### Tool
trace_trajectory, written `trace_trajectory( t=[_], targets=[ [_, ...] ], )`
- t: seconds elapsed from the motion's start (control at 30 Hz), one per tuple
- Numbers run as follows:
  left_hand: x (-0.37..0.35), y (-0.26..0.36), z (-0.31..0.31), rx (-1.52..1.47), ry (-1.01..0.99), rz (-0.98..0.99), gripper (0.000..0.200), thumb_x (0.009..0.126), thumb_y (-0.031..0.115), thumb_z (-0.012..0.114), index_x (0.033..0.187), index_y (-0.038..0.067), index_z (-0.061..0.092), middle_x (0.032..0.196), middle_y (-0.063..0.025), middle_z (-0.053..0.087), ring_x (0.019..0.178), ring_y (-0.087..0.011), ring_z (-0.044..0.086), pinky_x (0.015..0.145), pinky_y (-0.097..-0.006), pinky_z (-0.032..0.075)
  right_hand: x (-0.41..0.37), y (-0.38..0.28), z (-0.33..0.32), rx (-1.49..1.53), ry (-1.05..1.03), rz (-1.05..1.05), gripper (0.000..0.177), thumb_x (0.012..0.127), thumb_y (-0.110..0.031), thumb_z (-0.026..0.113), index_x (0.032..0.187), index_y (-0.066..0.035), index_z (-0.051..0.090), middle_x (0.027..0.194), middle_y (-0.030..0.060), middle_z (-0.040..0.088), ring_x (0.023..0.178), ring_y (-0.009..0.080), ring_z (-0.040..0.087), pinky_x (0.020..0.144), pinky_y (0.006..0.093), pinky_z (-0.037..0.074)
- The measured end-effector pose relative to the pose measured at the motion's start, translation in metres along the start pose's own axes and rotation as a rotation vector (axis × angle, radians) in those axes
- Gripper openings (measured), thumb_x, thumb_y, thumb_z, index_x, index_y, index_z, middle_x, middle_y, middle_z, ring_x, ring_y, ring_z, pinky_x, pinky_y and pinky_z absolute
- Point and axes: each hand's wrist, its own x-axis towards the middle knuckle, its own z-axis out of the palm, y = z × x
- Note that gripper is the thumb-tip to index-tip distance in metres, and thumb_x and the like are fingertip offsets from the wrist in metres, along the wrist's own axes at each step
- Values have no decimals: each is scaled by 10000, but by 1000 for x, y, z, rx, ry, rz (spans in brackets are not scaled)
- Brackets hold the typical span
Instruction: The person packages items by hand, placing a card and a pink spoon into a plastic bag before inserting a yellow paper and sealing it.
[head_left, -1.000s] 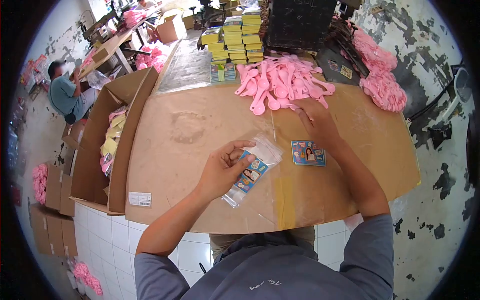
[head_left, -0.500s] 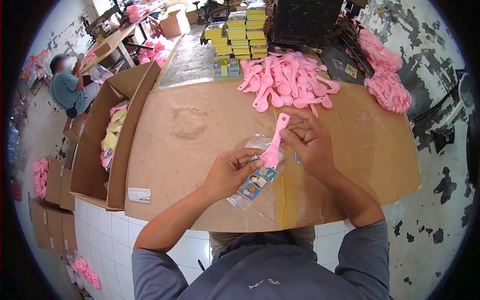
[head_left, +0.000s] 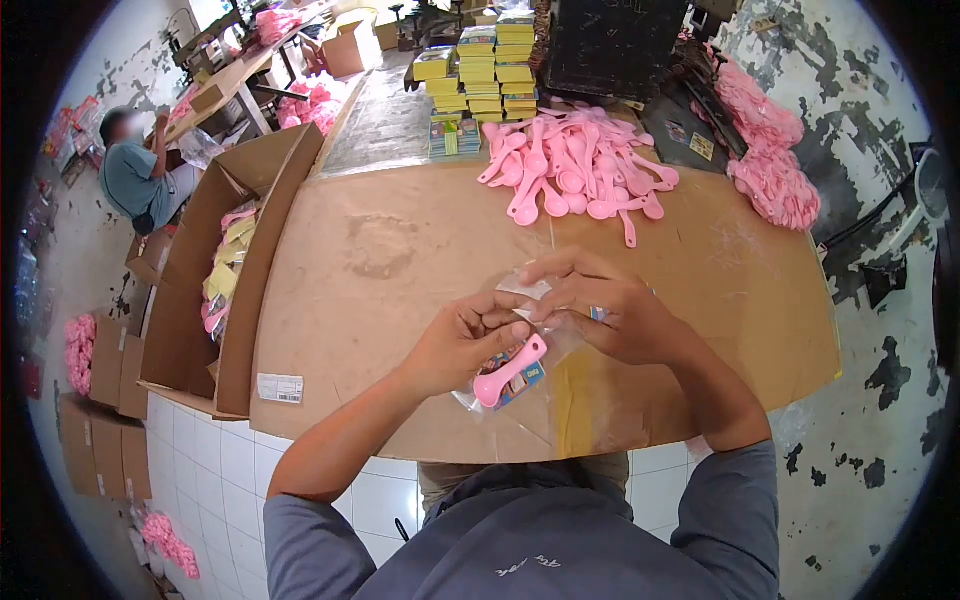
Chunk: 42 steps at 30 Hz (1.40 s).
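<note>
A clear plastic bag (head_left: 466, 399) lies under my hands with a printed blue card (head_left: 526, 378) in it. The pink measuring spoon (head_left: 508, 372) rests over the card, apparently inside the bag, bowl toward the lower left. My left hand (head_left: 462, 345) pinches the bag near the spoon's handle. My right hand (head_left: 605, 308) has its fingers closed on the bag's upper end, close to the left fingertips. Part of another blue card (head_left: 599, 314) shows beside the right hand.
Loose pink spoons (head_left: 580, 165) are heaped at the table's (head_left: 400, 300) far side, behind them stacks of yellow-edged cards (head_left: 480, 75). An open cardboard box (head_left: 262, 260) with filled bags stands at left. A seated person (head_left: 140, 175) is beyond it.
The spoon has left my right fingers and moved down and left over the card, bowl now lowest. My right hand has come down and left to the bag's upper end.
</note>
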Motion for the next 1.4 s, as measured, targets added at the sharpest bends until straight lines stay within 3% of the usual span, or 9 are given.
trace_trajectory(
  t=[0.07,0.17,0.27,0.47,0.57,0.67,0.87,1.17,1.4],
  targets=[
    [-3,5,6,-40,12,74,404,1023,74,630,1410,3,541,1267,-106,686,1122,-144,655,975,-317,520,4,-10,-9,12,9,-83,224,843,-1,737,1045,-98,733,1199,93,685,1216,297,618,1035,423,476],
    [-3,6,14,280,157,360,481,971,47,652,1431,7,519,1385,-125,608,1264,-198,594,1055,-377,480,17,-42,-25,-234,-6,-183,225,813,-33,765,1027,-95,735,1159,61,689,1184,296,624,979,416,489],
    [-10,11,13,480,19,414,551,913,59,690,1435,7,520,1398,-113,593,1340,-215,546,1099,-405,447,23,-63,-30,-561,70,-233,221,793,-62,777,1007,-91,734,1040,50,687,1044,270,659,875,403,507],
    [-18,22,32,639,42,484,547,923,77,712,1437,20,532,1349,-116,663,1237,-224,645,1030,-371,504,16,-59,-22,-430,82,-50,243,760,5,792,991,-62,761,830,66,669,731,215,647,684,350,514],
    [-15,20,34,449,66,414,468,983,46,658,1434,21,536,1283,-126,708,1117,-194,705,924,-320,557,15,-60,-20,-349,66,30,247,769,3,794,1007,-54,762,836,76,671,746,218,651,644,326,509],
    [-16,22,35,371,101,364,402,1024,25,601,1423,22,547,1173,-109,754,1038,-143,718,832,-253,562,13,-56,-19,-313,55,88,193,850,-71,747,1042,-75,730,897,92,674,815,272,667,713,388,530],
    [-15,24,31,409,193,234,391,1013,47,647,1391,-10,563,993,-108,775,885,-54,679,640,-176,480,13,-44,1,-593,262,-165,268,831,-82,762,1091,-93,699,1071,80,650,1076,271,629,904,425,486],
    [-18,19,35,895,267,257,498,940,75,744,1380,-58,552,914,-114,776,797,-114,733,709,-275,605,19,-32,22,-981,103,-283,213,798,-209,714,922,-53,640,1030,84,603,1033,261,602,906,390,434],
    [-19,25,36,863,201,222,501,959,71,722,1420,-19,549,945,-112,788,811,-92,724,668,-260,587,22,-14,-5,-721,136,-47,159,828,-131,669,935,-35,599,957,109,589,935,296,604,812,390,466]
  ],
)
